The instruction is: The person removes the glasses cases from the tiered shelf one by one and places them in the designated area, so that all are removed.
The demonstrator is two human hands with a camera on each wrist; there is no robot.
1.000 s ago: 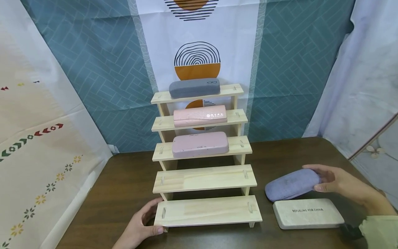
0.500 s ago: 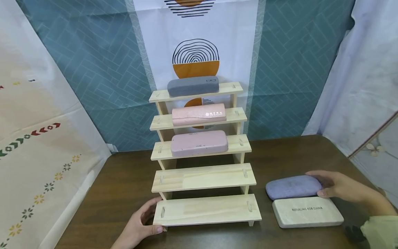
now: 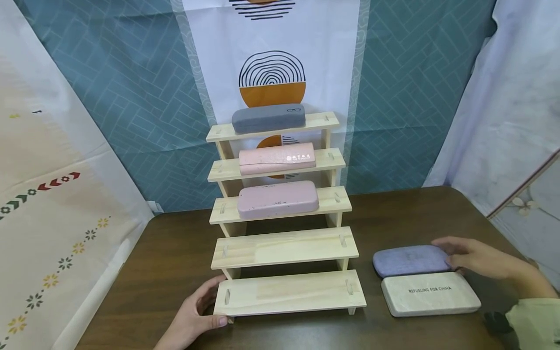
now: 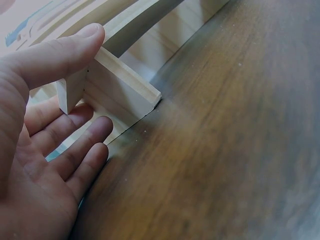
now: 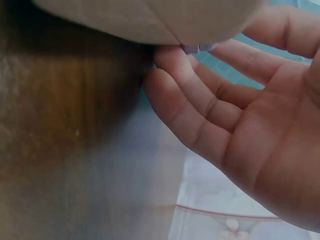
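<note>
A stepped wooden rack (image 3: 284,247) stands mid-table. My left hand (image 3: 192,313) holds the left end of its lowest shelf, thumb in front and fingers behind; the left wrist view shows the thumb (image 4: 65,54) against the wood. At the right, my right hand (image 3: 481,260) pinches the right end of a purple-blue glasses case (image 3: 411,260) lying on the table. Directly in front of it lies an off-white glasses case (image 3: 430,294) lettered "REFUELING FOR CHINA". The right wrist view shows curled fingers beside this pale case, which hides most of the purple-blue one.
Upper shelves bear a grey-blue glasses case (image 3: 269,118), a pink one (image 3: 277,159) and a lilac one (image 3: 278,200). The two lowest shelves are bare wood. Patterned cloths (image 3: 393,97) hang behind the dark table (image 3: 144,272) and at both sides.
My right hand has turned the purple-blue case from a slant to lie flat alongside the off-white case. The left hand keeps its hold. The head view has shifted slightly.
</note>
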